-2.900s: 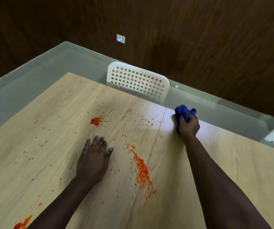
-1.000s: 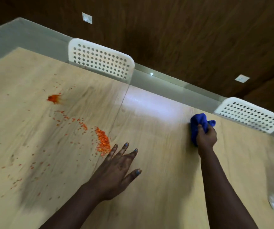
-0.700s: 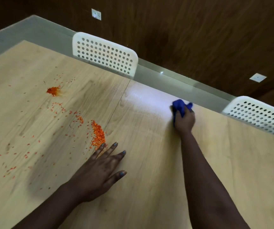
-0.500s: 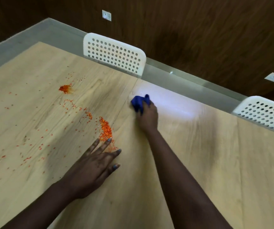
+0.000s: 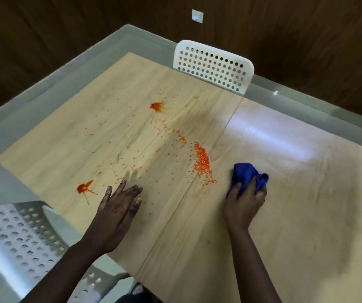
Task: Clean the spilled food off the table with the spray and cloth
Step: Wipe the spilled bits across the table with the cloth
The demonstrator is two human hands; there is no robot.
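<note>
Table [image 5: 306,215]: cloth [image 5: 246,174] in right grip [image 5: 244,205].

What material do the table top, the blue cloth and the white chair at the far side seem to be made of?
Table top: probably wood-look laminate, semi-gloss, since printed-looking grain reflects a bright light patch.
Blue cloth: soft fabric, perhaps microfibre, matte; it bunches into folds in the right hand.
White chair: likely moulded plastic, smooth, with regular round holes.

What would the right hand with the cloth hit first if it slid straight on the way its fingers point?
Probably nothing soon: the right hand and blue cloth point up the bare table. The crumb pile lies just left of that line, though depth is uncertain.
</note>
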